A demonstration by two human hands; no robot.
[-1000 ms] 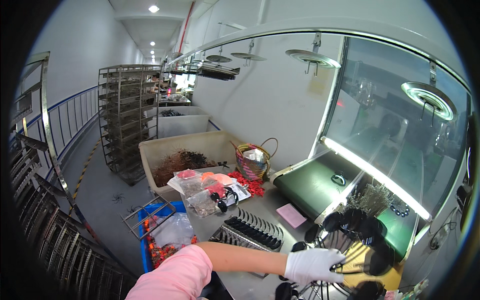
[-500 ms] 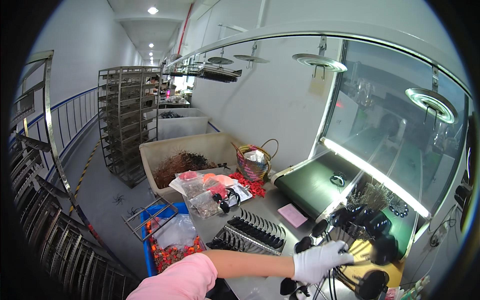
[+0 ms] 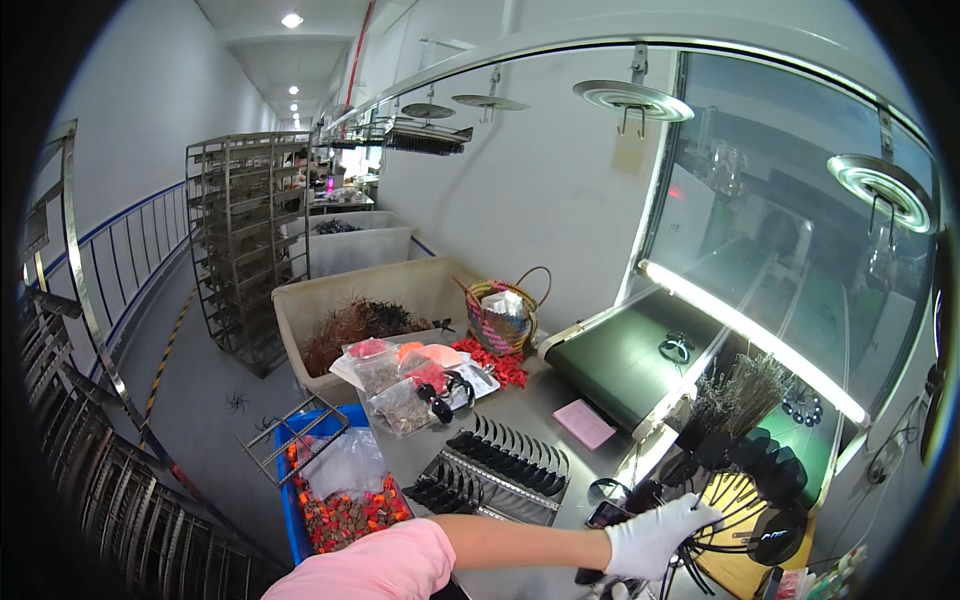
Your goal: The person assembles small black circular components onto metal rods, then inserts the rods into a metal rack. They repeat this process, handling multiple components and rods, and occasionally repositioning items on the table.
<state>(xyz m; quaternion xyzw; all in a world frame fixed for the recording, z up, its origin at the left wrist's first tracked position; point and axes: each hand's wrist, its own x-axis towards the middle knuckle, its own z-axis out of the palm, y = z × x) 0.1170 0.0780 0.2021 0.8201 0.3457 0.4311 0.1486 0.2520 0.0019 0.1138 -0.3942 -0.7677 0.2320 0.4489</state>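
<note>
My left hand (image 3: 655, 540), in a white glove, reaches across from a pink sleeve at lower left. Its fingers are closed around the thin black stems (image 3: 735, 545) of a bunch of dark pieces. Shiny black rounded heads (image 3: 780, 475) fan out from these stems in an arc to the right of the glove. Beneath the bunch lies a yellow round surface (image 3: 722, 492). More black parts sit right behind the glove, partly hidden by it. My right hand does not show.
A metal rack (image 3: 500, 490) carries rows of curved black parts. Beyond it lie plastic bags (image 3: 400, 405), a woven basket (image 3: 500, 320) and a pink pad (image 3: 583, 424). A green conveyor belt (image 3: 630, 345) runs under a lamp tube (image 3: 750, 340). A blue bin (image 3: 297, 510) stands left.
The view has shifted slightly. My left hand has moved a little right and down, and the black pieces, blurred before, now spread in a clearer fan.
</note>
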